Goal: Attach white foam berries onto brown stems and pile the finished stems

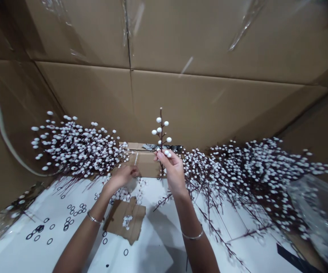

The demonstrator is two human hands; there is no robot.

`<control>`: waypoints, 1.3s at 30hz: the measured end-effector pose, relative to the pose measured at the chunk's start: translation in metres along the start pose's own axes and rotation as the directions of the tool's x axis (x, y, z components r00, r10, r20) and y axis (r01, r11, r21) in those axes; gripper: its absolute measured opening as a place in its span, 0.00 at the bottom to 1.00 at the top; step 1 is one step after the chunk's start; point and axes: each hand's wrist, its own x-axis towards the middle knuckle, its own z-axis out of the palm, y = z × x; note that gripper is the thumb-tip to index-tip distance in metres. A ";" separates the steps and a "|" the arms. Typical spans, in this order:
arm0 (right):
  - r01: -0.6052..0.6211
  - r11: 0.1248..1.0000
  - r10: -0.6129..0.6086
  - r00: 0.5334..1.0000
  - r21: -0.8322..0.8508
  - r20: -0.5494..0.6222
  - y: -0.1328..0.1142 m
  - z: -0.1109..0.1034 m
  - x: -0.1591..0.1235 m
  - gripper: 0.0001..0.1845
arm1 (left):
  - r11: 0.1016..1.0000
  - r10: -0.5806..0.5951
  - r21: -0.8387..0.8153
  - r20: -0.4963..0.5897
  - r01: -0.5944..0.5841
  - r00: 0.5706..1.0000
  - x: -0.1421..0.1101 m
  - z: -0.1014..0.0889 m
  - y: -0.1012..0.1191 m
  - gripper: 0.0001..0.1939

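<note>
From the left, we find black rubber rings [73, 214] scattered on a white counter [149, 239], below a mass of white-berried branches [75, 146]. The left hand [120, 179] rests with its fingers extended against a cardboard box [147, 165], holding nothing we can make out, above a torn cardboard scrap [124, 218]. The right hand [172, 170] pinches an upright berry sprig [161, 131] between thumb and fingers. More branches [260, 170] spread rightward to a clear plastic sheet [314, 212].
</note>
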 end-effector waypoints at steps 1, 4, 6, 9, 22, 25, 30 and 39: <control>-0.007 1.000 0.007 1.000 -0.029 0.004 0.001 0.000 0.000 0.08 | 0.999 -0.020 0.043 0.018 0.019 1.000 0.004 0.007 -0.006 0.09; -0.014 0.994 0.016 1.000 -0.107 0.013 0.003 -0.001 -0.001 0.09 | 0.992 -0.038 0.125 0.088 0.027 0.995 0.015 0.029 -0.017 0.06; -0.022 0.990 0.024 1.000 -0.141 0.014 0.004 -0.002 0.000 0.10 | 0.988 -0.044 0.151 0.132 0.023 0.990 0.020 0.040 -0.019 0.07; -0.040 0.988 0.042 0.999 -0.148 0.017 0.005 -0.004 0.000 0.11 | 0.979 -0.081 0.198 0.177 0.045 0.981 0.025 0.050 -0.017 0.05; -0.093 0.996 0.092 0.995 0.016 0.045 -0.004 0.001 0.001 0.12 | 0.970 -0.106 0.229 0.098 0.081 0.989 0.017 0.061 0.011 0.03; -0.103 0.993 0.100 0.993 0.049 0.061 -0.005 0.001 0.001 0.10 | 0.997 0.024 0.071 0.036 -0.027 0.999 0.009 0.036 0.017 0.05; -0.114 0.993 0.114 0.984 -0.002 0.134 -0.005 0.005 -0.001 0.10 | 0.944 0.153 -0.244 -0.276 -0.223 0.949 -0.017 -0.021 0.033 0.13; -0.166 0.982 0.143 0.965 0.088 0.218 0.002 0.021 -0.011 0.08 | 0.694 0.159 -0.478 -0.627 -0.538 0.762 -0.047 -0.032 0.065 0.15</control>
